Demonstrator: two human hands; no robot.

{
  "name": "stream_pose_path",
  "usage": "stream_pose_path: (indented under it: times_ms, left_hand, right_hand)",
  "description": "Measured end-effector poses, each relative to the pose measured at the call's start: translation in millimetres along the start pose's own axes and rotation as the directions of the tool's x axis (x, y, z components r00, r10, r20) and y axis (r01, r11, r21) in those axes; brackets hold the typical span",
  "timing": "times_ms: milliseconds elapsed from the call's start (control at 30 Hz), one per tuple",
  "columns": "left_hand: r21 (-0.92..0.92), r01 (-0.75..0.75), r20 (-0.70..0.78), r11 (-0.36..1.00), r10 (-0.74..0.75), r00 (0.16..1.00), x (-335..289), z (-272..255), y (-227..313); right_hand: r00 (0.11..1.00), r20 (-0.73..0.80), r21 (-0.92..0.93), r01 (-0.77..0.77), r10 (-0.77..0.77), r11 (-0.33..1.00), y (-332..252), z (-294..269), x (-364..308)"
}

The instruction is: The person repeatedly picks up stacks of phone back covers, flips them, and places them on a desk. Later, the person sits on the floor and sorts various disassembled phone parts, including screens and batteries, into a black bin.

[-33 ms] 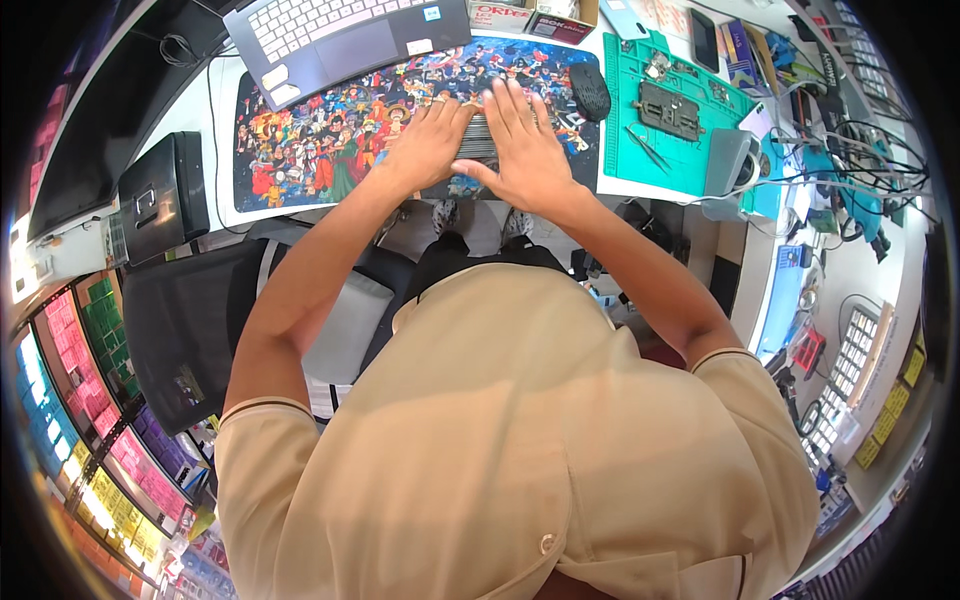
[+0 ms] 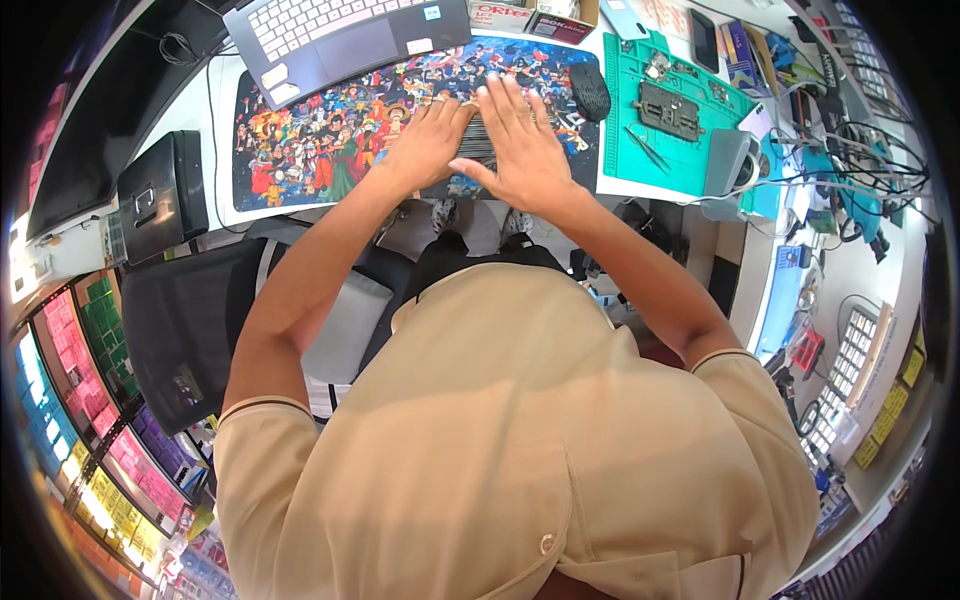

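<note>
On the colourful cartoon-printed desk mat [image 2: 290, 165] lies a dark, ridged thing with pale stripes [image 2: 478, 145], like a stack of thin pieces; I cannot make out its kind. My left hand [image 2: 430, 140] presses against its left side, fingers bent and close together, tips at its far edge. Over its right side rests my right hand [image 2: 522, 150], fingers stretched out and a little apart, the thumb pointing left across the near end. Both hands cover much of the striped thing, so only its middle shows.
A laptop [image 2: 350, 45] stands behind at the left. To the right are a black mouse [image 2: 590, 92] and a green work mat [image 2: 625, 165] with tweezers [image 2: 650, 148] and a dark clamp-like holder [image 2: 670, 110]. Tangled cables [image 2: 870, 160] hang farther right.
My right hand has shifted very slightly to the left over the striped thing. The left hand stays in place.
</note>
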State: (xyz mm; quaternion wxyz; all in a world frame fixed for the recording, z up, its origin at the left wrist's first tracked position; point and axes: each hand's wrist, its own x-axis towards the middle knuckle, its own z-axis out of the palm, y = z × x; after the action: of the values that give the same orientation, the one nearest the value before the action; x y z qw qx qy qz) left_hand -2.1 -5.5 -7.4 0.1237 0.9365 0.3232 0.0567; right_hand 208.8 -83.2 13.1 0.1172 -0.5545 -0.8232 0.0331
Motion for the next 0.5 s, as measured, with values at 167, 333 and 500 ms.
stream_pose_path:
  times_ms: [167,333,500]
  left_hand:
    - [-0.050,0.049,-0.007,0.998,-0.049,0.999,-1.7,-9.1,8.3]
    - [-0.116,0.116,0.069,0.986,-0.108,0.992,1.7,-11.3,-6.2]
    - [-0.495,0.174,0.096,0.851,-0.146,0.985,-7.7,-2.7,-27.0]
  right_hand:
    - [0.998,0.044,0.133,0.037,-0.043,0.990,21.7,0.6,-4.9]
    - [0.950,0.283,0.317,-0.221,0.131,0.922,82.2,-12.8,-14.5]
    - [0.888,0.418,0.577,-0.423,0.192,0.699,103.7,-4.0,-19.0]
